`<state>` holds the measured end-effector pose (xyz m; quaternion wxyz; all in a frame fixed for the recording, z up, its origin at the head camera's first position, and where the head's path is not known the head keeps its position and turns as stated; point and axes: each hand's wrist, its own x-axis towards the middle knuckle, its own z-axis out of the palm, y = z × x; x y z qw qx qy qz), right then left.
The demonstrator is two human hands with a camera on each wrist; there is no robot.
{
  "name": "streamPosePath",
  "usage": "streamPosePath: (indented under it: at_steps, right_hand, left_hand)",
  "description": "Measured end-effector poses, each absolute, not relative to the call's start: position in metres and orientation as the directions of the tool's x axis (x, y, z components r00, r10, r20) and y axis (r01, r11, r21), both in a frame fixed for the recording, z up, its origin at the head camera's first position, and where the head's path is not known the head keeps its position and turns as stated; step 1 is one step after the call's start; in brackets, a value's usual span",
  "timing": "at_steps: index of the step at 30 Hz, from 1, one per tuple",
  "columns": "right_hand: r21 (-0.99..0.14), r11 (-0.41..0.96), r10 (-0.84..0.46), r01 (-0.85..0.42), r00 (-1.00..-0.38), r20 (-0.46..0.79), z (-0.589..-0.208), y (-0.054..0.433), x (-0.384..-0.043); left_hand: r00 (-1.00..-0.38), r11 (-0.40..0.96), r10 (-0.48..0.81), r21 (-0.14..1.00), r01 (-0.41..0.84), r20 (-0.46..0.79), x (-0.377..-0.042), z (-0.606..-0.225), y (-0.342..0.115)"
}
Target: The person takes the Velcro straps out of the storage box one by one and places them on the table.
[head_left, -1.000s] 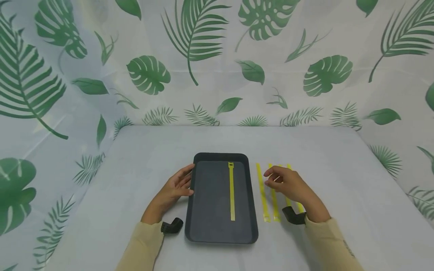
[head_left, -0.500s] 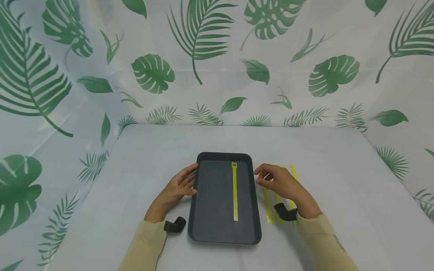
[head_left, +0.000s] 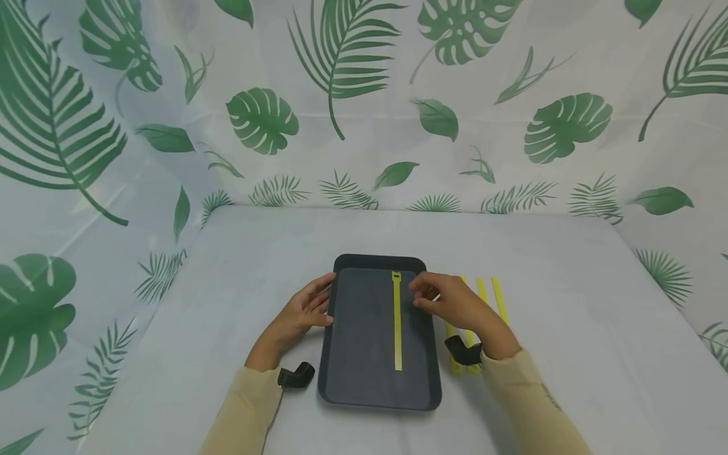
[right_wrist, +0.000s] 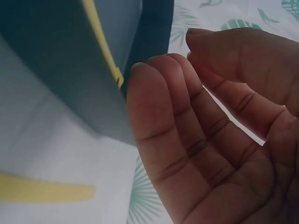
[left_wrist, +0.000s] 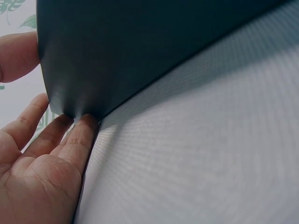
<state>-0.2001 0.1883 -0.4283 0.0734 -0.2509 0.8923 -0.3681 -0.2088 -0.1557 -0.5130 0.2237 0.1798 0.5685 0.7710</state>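
Note:
A dark rectangular tray lies on the table with one yellow strap lengthwise in its middle. My left hand rests against the tray's left wall, fingers straight; in the left wrist view the fingertips touch the tray wall. Above the tray's right rim, close to the strap's far end, hovers my right hand with its fingers loosely curled. In the right wrist view that hand holds nothing, with the tray and strap beyond it.
Several more yellow straps lie side by side on the table right of the tray, partly hidden by my right wrist; one end shows at strap. Black wrist mounts sit at both cuffs. Leaf-printed cloth walls the table on three sides.
My right hand has moved left, from over the straps on the table to above the tray's right rim. The left hand has stayed against the tray.

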Motion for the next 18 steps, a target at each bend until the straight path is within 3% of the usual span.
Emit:
streamPosePath:
  at_steps: [18]
  right_hand:
    - [-0.683, 0.597, -0.623, -0.42, -0.779, -0.066, -0.427, 0.156, -0.225]
  left_hand:
    - [-0.838, -0.258, 0.545, 0.956, -0.143, 0.022, -0.21, -0.513, -0.155]
